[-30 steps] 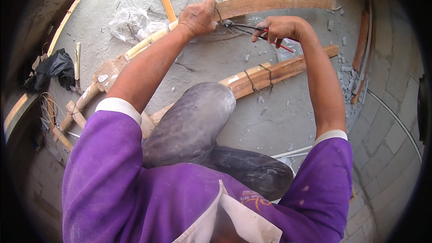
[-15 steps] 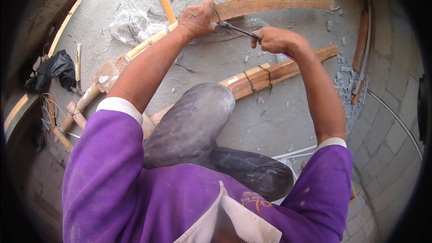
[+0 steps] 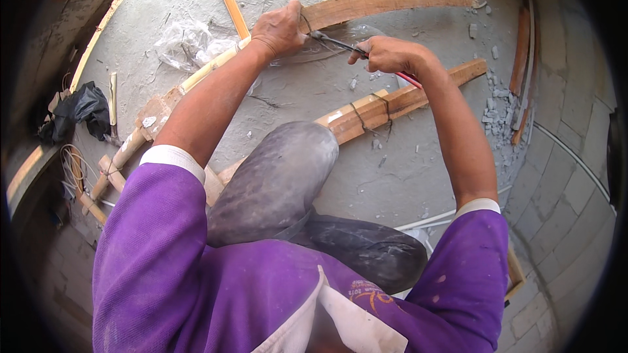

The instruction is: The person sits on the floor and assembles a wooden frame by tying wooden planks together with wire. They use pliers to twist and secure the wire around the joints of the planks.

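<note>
My left hand is closed around the near end of a long wooden plank, where it meets a pale pole. A thin dark wire loops round the plank beside my fingers. My right hand grips pincers with a dark metal head and a red handle that sticks out behind the palm. The jaws meet the wire close to my left hand; whether they are clamped on it is too small to tell. Nearer me lies a second timber, bound with two wire ties.
Clear plastic sheeting lies left of the pole, and a black plastic bag is farther left. Rubble and thin wooden strips line the block wall on the right. My bent knee is close to the second timber.
The view has shifted slightly, so everything sits a little higher and farther left. The pincers have turned a little in my right hand, showing more of the red handle. Both grips remain.
</note>
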Motion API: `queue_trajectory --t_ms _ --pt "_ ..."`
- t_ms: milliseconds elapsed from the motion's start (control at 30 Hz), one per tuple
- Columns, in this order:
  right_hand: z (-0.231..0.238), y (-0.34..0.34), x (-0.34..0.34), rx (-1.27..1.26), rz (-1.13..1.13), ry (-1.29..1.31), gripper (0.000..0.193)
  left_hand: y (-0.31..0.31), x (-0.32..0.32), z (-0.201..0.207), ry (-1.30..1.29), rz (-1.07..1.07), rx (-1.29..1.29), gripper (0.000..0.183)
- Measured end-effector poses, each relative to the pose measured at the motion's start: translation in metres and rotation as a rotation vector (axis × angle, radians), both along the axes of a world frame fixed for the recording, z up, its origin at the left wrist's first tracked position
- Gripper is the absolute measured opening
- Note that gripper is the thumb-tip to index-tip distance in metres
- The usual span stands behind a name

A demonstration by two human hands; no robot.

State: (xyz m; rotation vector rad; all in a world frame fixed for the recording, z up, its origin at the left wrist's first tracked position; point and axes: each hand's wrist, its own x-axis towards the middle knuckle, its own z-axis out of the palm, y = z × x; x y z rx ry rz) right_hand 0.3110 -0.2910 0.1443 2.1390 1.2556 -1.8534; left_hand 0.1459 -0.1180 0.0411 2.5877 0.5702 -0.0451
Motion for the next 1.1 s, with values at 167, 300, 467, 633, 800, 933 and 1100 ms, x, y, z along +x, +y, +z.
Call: queue_trajectory --t_ms 167,300,467,633,800,933,1100 --pt "0.009 0.009 -0.018 0.014 0.141 -0.167 0.04 0.002 -0.002 -0.008 0.023 0.01 0.018 0.039" --pt "0.007 -0.008 -0.035 0.194 0.125 -0.315 0.027 0.001 0.0 -0.009 0.044 0.018 0.001 0.042" --pt "0.002 -0.024 -0.073 0.203 -0.171 -0.415 0.036 0.001 0.001 -0.001 0.071 0.025 -0.012 0.041" --pt "-0.002 -0.024 -0.103 0.18 -0.254 -0.43 0.027 0.003 0.002 -0.001 0.06 0.033 -0.009 0.035" --pt "-0.007 -0.028 -0.11 0.171 -0.331 -0.6 0.024 0.007 0.005 0.018 0.138 -0.062 -0.077 0.033" --pt "-0.002 -0.027 -0.116 0.186 -0.338 -0.631 0.022 0.011 0.003 0.021 0.163 -0.081 -0.088 0.031" --pt "-0.006 -0.026 -0.12 0.127 -0.33 -0.469 0.022 0.007 0.002 0.012 0.13 -0.06 -0.082 0.035"
